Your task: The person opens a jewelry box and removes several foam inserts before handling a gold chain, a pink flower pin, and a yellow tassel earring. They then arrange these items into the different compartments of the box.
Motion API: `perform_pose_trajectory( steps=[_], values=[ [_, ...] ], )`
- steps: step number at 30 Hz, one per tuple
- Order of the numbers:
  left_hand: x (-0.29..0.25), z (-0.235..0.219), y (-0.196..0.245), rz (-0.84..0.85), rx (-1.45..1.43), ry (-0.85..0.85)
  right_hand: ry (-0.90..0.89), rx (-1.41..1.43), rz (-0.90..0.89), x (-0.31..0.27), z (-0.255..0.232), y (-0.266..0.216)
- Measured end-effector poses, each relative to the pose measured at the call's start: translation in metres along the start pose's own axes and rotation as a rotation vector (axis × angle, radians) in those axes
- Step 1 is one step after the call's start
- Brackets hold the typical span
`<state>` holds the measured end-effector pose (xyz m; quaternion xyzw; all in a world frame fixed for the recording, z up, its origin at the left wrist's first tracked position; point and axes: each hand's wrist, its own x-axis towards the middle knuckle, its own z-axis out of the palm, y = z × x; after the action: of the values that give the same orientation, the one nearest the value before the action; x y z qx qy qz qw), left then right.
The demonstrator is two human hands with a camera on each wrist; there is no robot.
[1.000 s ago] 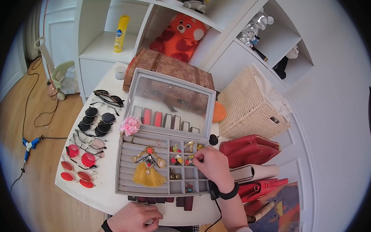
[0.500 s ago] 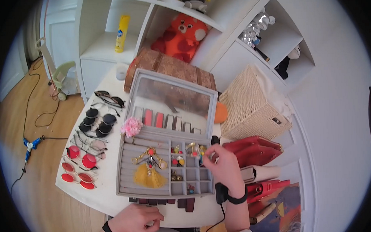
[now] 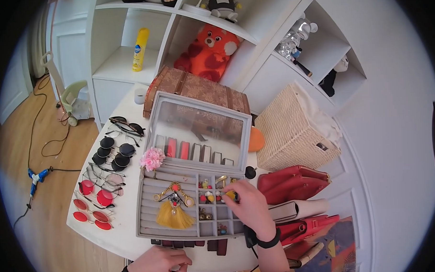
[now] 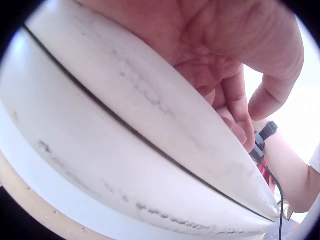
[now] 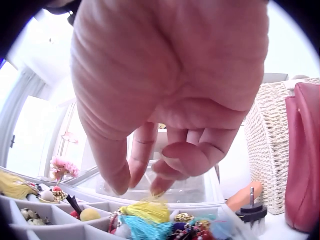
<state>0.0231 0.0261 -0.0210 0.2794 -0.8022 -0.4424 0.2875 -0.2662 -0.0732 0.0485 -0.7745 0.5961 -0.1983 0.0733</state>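
Note:
A grey jewellery box point(image 3: 151, 217) lies with its glass lid point(image 3: 198, 129) raised. Over its right-hand compartments reaches my right hand point(image 3: 248, 207), palm down and fingers loosely bent. In the right wrist view, nothing shows between those fingers; a yellow tassel point(image 5: 150, 212) and a turquoise tassel point(image 5: 147, 228) lie just below them among beaded earrings. A gold chain piece with a yellow tassel point(image 3: 175, 216) rests on the ring rolls at left. My left hand point(image 3: 157, 264) rests at the table's front edge, loosely curled, holding nothing.
Several pairs of sunglasses point(image 3: 104, 196) line the table's left side. Dark small boxes point(image 3: 216, 246) sit along the front of the jewellery box. At right stand a red handbag point(image 3: 293, 183), other bags and a wicker basket point(image 3: 298, 128). A patterned trunk point(image 3: 197, 91) stands behind.
My right hand drew back to the right half a second ago, and now its fingers are back over the upper right compartments. My left hand stays by the edge. The head view has tilted up slightly.

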Motion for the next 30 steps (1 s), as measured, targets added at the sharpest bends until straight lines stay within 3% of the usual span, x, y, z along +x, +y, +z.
perform_pose_trajectory(
  steps=[2, 5, 10, 17, 20, 22, 23, 25, 30],
  values=[
    [0.000, 0.001, 0.000, 0.006, 0.005, 0.001, -0.076, 0.067, -0.133, 0.003, 0.010, -0.003],
    [-0.001, 0.000, -0.002, 0.008, 0.003, 0.003, -0.132, 0.023, -0.174, 0.002, 0.021, -0.013],
    [-0.002, 0.003, -0.006, 0.081, 0.023, 0.060, -0.175, -0.007, -0.146, 0.004, 0.020, -0.014],
    [-0.004, 0.001, -0.004, -0.015, 0.011, -0.017, -0.179, 0.032, -0.197, 0.000, 0.024, -0.013],
    [-0.006, 0.006, -0.013, 0.052, 0.021, 0.017, -0.137, 0.031, -0.171, 0.002, 0.022, -0.012],
    [-0.007, 0.006, -0.013, 0.050, 0.022, 0.018, -0.042, 0.224, -0.103, 0.002, 0.015, -0.011],
    [-0.007, 0.007, -0.014, 0.049, 0.021, 0.018, -0.043, 0.224, -0.103, 0.000, 0.010, -0.013],
    [-0.006, 0.008, -0.016, 0.085, 0.037, 0.036, -0.110, 0.392, 0.094, -0.004, 0.000, -0.016],
    [-0.006, 0.007, -0.012, 0.061, 0.026, 0.015, -0.134, 0.435, 0.093, -0.021, -0.002, 0.001]
  ],
)
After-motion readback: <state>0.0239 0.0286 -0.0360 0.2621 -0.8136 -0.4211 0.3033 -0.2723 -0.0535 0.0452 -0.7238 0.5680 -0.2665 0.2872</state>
